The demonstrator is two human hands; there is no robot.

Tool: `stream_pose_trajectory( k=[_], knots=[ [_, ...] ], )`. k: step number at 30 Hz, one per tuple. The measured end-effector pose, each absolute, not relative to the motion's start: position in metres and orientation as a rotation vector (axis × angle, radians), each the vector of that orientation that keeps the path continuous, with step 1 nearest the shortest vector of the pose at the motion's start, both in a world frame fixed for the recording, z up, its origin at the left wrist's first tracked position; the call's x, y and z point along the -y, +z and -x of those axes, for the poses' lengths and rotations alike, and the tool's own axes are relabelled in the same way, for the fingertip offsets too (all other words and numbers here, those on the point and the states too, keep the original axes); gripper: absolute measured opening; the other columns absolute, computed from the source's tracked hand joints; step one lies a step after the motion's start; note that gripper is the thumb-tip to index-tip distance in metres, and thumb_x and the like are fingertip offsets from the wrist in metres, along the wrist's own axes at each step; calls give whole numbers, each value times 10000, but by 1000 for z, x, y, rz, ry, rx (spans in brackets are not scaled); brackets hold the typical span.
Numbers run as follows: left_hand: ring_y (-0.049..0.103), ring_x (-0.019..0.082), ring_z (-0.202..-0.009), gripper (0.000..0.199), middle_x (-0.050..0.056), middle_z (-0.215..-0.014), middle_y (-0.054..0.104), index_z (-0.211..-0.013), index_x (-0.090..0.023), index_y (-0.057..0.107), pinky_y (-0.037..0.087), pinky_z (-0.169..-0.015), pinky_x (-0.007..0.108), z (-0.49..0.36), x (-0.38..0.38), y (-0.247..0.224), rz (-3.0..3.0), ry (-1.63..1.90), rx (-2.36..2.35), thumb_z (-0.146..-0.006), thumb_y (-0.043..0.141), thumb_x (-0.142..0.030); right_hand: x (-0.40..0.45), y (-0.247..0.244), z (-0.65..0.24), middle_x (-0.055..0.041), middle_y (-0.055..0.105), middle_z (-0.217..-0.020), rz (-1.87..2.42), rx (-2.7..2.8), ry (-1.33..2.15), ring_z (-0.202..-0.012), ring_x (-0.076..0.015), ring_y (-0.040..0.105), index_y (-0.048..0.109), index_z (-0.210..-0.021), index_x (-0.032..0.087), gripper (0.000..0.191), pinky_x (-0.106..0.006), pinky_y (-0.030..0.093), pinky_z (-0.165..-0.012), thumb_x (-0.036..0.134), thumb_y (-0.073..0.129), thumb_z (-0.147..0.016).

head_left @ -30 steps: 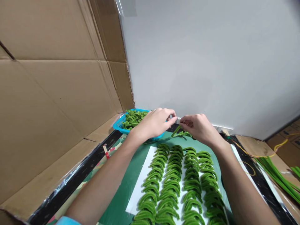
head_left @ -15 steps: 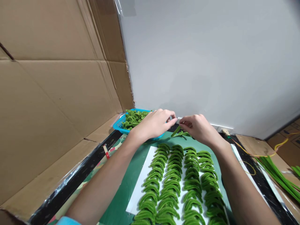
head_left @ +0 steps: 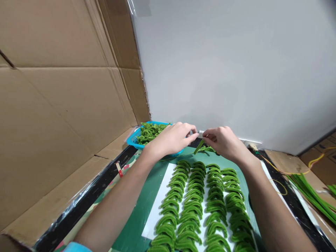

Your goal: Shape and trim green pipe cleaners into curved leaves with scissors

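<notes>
My right hand (head_left: 223,141) is closed in a pinch on a short green chenille stem (head_left: 198,147), which slants down from the fingertips. Just left of it, my left hand (head_left: 178,136) has thumb and index finger curled together; anything between them is too small to make out. The two sets of fingertips are a small gap apart above the far end of the green mat (head_left: 147,199). Below the hands, curved green chenille pieces (head_left: 193,210) lie in several overlapping columns on a white sheet (head_left: 157,210). A few loose green pieces (head_left: 207,149) rest under my right hand.
A blue basket (head_left: 132,140) of twisted green pieces stands behind my left wrist. Cardboard panels (head_left: 65,105) rise on the left and a pale wall (head_left: 223,70) at the back. On the right are a yellow cord (head_left: 286,172) and a bundle of long green stems (head_left: 312,196).
My right hand has shifted slightly right and up with the green stem, which shows a little more clearly. My left hand has hardly moved.
</notes>
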State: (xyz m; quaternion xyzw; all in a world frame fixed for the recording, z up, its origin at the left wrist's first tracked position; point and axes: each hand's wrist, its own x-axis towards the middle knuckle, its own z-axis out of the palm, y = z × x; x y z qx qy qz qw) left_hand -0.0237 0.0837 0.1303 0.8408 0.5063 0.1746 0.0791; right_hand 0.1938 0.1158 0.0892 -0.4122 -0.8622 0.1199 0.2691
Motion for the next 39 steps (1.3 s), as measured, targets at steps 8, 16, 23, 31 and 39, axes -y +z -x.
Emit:
stream_pose_trajectory(
  k=[8,16,23,31,39],
  knots=[
    [560,162,-596,337,10,-711,703,-941,-221,741,320,-612,309,21,-83,131,-2508,449,-1528,-1047,524,-456,-118,88,-196,-45,787,-766,1122,2313,298,-642,-157,667,798,-963,199,190,-280,434,-633,204,608,-966],
    [563,163,-595,362,22,-709,699,-929,-219,739,330,-613,309,23,-85,128,-2527,440,-1500,-1047,505,-469,-117,89,-196,-62,796,-785,1126,2307,284,-654,-168,683,808,-998,192,210,-294,463,-654,222,601,-973],
    [545,160,-584,367,27,-711,697,-930,-211,740,334,-614,302,23,-84,129,-2531,428,-1492,-1049,502,-464,-118,88,-196,-52,782,-764,1132,2328,286,-651,-160,676,810,-963,190,198,-291,472,-645,208,613,-965],
    [533,155,-588,359,31,-730,695,-918,-208,734,314,-601,306,22,-83,130,-2531,425,-1483,-1044,504,-453,-120,91,-200,-59,800,-798,1130,2283,320,-684,-177,718,812,-995,198,197,-288,502,-670,226,619,-967],
    [558,163,-617,357,39,-763,715,-929,-204,743,328,-621,306,21,-83,131,-2547,387,-1465,-1047,498,-434,-121,87,-197,-60,784,-778,1112,2330,313,-677,-173,698,805,-992,199,206,-287,489,-667,229,602,-982]
  ],
)
